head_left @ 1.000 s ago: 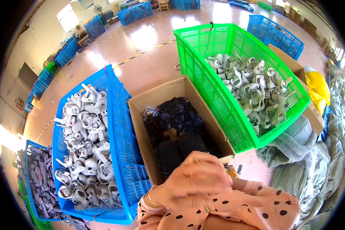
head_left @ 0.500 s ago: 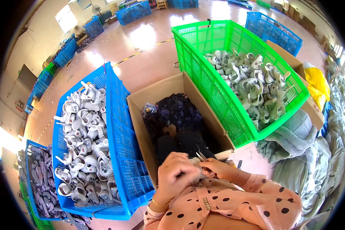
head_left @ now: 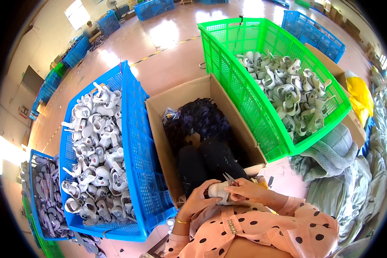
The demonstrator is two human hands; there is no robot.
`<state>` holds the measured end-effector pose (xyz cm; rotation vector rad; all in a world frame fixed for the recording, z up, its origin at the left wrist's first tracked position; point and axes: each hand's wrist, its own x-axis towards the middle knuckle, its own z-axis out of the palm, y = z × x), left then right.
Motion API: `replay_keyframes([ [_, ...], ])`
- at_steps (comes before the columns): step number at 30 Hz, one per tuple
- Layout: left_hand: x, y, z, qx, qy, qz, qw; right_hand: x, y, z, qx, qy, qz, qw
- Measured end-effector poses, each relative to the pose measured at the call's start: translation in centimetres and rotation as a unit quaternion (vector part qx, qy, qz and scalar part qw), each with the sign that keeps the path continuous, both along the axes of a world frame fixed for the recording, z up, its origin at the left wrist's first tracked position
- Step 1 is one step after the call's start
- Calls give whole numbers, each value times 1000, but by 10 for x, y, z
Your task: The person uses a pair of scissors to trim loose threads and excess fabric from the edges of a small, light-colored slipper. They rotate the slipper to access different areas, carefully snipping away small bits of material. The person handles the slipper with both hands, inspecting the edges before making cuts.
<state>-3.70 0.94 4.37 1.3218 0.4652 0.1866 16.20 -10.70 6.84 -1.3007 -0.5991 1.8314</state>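
Observation:
Over my lap, my left hand (head_left: pixel 197 200) is closed round a small whitish shoe (head_left: pixel 218 191), fingers on its far side and thumb on the near side. My right hand (head_left: pixel 250 190) grips a pair of small scissors (head_left: pixel 228 176), their pointed blades sticking out up and to the left. Its fingers rest against the right end of the shoe, hiding that part. Whether the blades touch anything I cannot tell.
My legs reach into a cardboard box (head_left: pixel 154 124) holding dark scraps. Left stands a blue crate (head_left: pixel 137 116) of whitish shoes; right, a green crate (head_left: pixel 245 99) of similar shoes. Farther left, another crate holds purplish pieces (head_left: pixel 49 193). Grey cloth (head_left: pixel 331 148) lies at right.
My left hand, blurred and raised before, has come lower and spread round the shoe, which now shows clearly. The scissors remain in my right hand. The whole view has shifted slightly.

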Motion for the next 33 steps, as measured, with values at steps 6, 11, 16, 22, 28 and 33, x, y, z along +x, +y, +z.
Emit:
replay_keyframes([
  [6,8,14,-29,-15,-6,-3,1000,-14,6,-20,-38,26,-102,994],
  [11,8,-4,-34,-39,10,122,992,-22,6,-36,-58,44,-145,987],
  [16,13,-9,-37,59,6,195,979,-19,5,-36,-58,19,-120,991],
  [22,15,-6,-37,56,23,249,967,-19,11,-37,-11,0,-85,996],
  [28,14,10,-27,-58,9,266,962,-20,10,-39,-21,-26,-86,996],
  [33,7,2,-27,122,114,144,975,-23,8,-41,19,-34,-72,997],
])
